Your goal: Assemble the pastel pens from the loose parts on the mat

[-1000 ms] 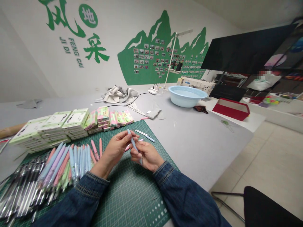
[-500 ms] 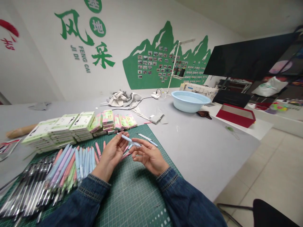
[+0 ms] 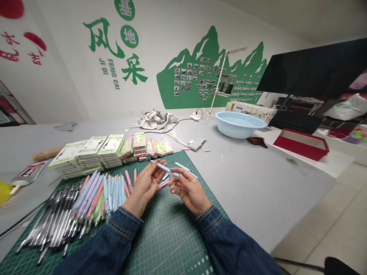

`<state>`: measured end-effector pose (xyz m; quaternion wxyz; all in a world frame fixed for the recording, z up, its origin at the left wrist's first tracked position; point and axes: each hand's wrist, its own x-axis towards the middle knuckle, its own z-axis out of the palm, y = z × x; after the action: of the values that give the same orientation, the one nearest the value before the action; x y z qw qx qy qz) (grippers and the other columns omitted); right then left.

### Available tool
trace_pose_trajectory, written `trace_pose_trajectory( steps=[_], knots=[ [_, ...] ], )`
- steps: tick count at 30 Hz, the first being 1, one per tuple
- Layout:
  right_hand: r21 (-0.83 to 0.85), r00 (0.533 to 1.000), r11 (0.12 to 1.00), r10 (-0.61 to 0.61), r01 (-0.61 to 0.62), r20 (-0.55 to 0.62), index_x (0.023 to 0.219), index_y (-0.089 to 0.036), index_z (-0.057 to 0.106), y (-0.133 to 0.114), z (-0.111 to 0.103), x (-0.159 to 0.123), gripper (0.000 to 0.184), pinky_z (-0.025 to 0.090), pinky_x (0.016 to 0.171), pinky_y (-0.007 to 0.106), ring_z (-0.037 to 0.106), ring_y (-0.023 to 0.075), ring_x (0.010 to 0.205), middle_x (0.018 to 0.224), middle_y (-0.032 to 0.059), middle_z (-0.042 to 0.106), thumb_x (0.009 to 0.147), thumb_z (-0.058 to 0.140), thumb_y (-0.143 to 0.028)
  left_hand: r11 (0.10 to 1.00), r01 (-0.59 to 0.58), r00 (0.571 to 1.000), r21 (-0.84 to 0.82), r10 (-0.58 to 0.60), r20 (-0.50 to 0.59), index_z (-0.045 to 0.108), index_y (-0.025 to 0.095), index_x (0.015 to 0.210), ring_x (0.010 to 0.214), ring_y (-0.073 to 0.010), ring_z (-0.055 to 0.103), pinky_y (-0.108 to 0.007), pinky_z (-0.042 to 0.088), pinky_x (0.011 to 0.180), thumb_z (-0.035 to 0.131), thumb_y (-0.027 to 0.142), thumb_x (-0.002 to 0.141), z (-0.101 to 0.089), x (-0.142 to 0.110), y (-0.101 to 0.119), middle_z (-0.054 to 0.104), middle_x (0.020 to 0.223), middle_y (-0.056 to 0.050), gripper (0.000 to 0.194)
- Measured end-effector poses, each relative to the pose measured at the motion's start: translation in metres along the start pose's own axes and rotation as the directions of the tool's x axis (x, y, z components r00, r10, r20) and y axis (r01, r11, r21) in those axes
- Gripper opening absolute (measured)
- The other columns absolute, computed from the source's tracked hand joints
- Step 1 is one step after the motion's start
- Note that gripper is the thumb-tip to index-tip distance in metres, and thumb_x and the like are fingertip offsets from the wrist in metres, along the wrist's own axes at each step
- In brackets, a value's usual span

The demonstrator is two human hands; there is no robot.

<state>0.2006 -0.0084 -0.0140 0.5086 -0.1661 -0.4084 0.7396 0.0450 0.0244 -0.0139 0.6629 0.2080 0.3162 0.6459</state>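
Observation:
A light blue pen (image 3: 164, 167) is held between both hands above the green cutting mat (image 3: 169, 233). The fingers of my left hand (image 3: 147, 183) pinch its upper left end. At its lower right end, my right hand (image 3: 189, 189) grips it with thumb and fingertips. Beneath and behind the hands lie a few loose pen parts, among them a pink one (image 3: 163, 185) and thin white refills (image 3: 182, 166). To the left of my left hand, pastel pens (image 3: 114, 191) lie in a row beside a pile of clear pens with black ends (image 3: 54, 217).
Stacked white-and-green boxes (image 3: 110, 151) and smaller pink-and-green boxes (image 3: 139, 141) line the mat's far edge. A blue basin (image 3: 239, 128), cloth scraps (image 3: 155, 120) and a red box (image 3: 301, 145) stand farther back. A glue tube (image 3: 28, 173) lies at the left.
The view has swung left, so everything appears shifted right. Both hands still hold the blue pen, with its right end now closer into the right fingers.

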Motion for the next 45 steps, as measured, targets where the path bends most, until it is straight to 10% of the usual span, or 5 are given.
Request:
trace_pose_trajectory(
  steps=[7,13,16,33,45],
  knots=[
    [-0.09,0.997,0.994,0.059,-0.063,-0.043,0.125,-0.021,0.052,-0.003,-0.002,0.001,0.045,0.05,0.061,0.03,0.061,0.0146,0.064,0.079,0.0054,0.067,0.084,0.059,-0.039,0.792,-0.183,0.983,0.582,0.145,0.112,0.063,0.019,0.106,0.067,-0.015,0.063,-0.024,0.049,0.054,0.068,0.039,0.074,-0.002,-0.015,0.047,0.07,0.085,-0.006,0.039],
    [-0.147,0.782,0.971,-0.241,0.191,-0.575,0.079,-0.015,0.063,-0.012,-0.045,0.01,0.016,0.031,0.043,0.018,0.045,0.0072,0.048,0.059,-0.0015,0.057,0.067,0.069,-0.024,-0.418,0.083,0.887,0.905,0.444,0.124,0.064,0.017,0.08,0.074,-0.033,0.062,-0.035,0.041,0.062,0.065,0.042,0.069,-0.059,-0.011,0.114,0.066,0.068,-0.013,0.027],
    [-0.163,0.736,0.954,-0.298,0.252,-0.608,0.077,-0.015,0.062,-0.016,-0.058,0.011,0.015,0.029,0.043,0.018,0.044,0.0071,0.049,0.058,-0.0016,0.057,0.064,0.067,-0.021,-0.644,0.155,0.917,0.749,0.376,0.133,0.061,0.014,0.086,0.08,-0.0373,0.063,-0.037,0.04,0.063,0.051,0.039,0.079,-0.078,-0.012,0.105,0.066,0.078,-0.021,0.028],
    [-0.466,0.717,0.882,-0.364,0.061,-0.595,0.078,-0.016,0.064,-0.022,-0.069,0.011,0.015,0.035,0.051,0.022,0.047,0.0093,0.053,0.062,-0.0018,0.059,0.064,0.061,-0.021,-0.818,0.005,0.959,0.575,0.167,0.229,0.06,0.019,0.092,0.082,-0.0281,0.059,-0.038,0.042,0.073,0.036,0.026,0.087,-0.081,-0.024,0.075,0.059,0.085,-0.012,0.025],
    [-0.935,0.888,0.227,-0.314,-0.272,-0.334,0.083,-0.018,0.07,-0.01,-0.081,0.012,0.018,0.042,0.072,0.027,0.06,0.0165,0.077,0.083,0.0036,0.069,0.07,0.061,-0.011,-0.765,-0.069,0.936,0.641,0.172,0.306,0.062,0.021,0.087,0.081,-0.0242,0.058,-0.031,0.039,0.061,0.038,0.032,0.088,-0.005,-0.031,0.045,0.059,0.087,-0.008,0.027]
  ],
)
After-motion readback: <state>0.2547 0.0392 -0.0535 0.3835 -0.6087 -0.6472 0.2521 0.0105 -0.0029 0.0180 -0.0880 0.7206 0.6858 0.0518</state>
